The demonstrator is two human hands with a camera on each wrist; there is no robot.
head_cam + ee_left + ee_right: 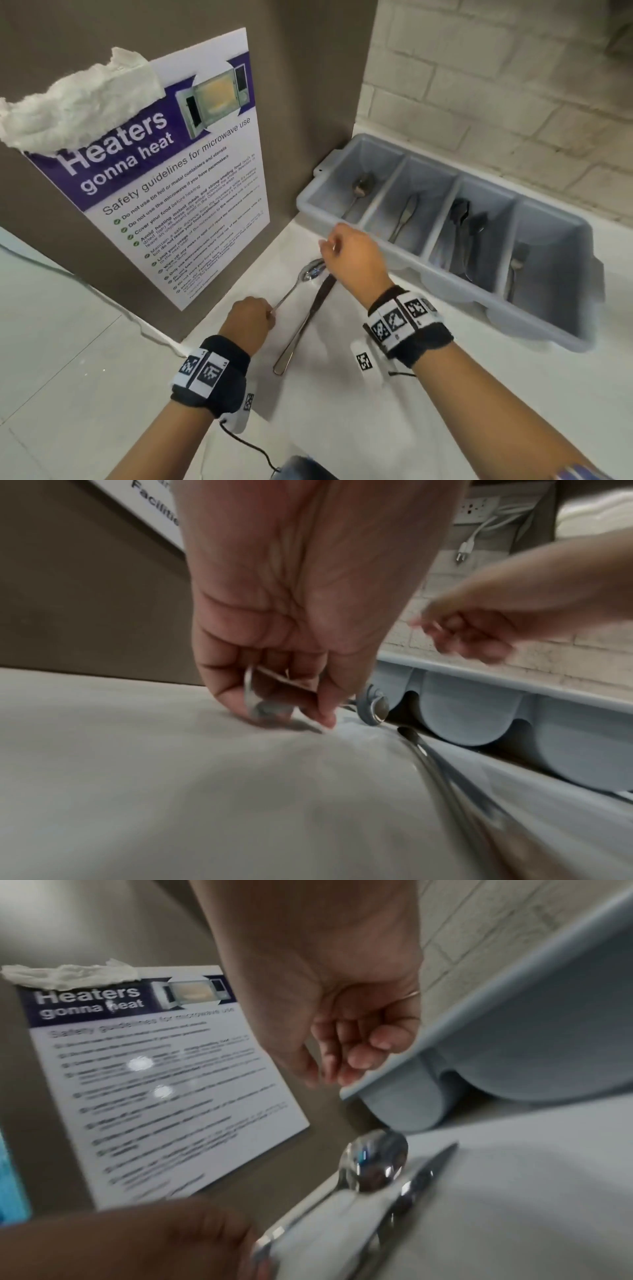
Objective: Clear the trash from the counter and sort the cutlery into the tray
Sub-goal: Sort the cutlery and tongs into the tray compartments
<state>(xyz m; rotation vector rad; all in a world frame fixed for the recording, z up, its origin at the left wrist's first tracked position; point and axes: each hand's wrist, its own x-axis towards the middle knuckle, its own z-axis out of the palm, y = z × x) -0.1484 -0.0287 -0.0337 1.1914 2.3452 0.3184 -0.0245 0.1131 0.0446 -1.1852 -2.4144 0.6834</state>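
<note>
Pinching the spoon (303, 279) handle, left hand (249, 318) low on counter (342, 411).

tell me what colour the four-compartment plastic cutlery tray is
Pale blue-grey tray, clearest in the head view.

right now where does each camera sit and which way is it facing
Head: worn on the head, looks down at the counter, cutlery tray, both forearms.
Left wrist: under the left wrist, looks along the left hand pinching the spoon handle; right hand beyond.
Right wrist: looks along the right hand, loosely curled, holding nothing, toward the poster.
Shared: all three show the spoon, the knife beside it and the tray.
</note>
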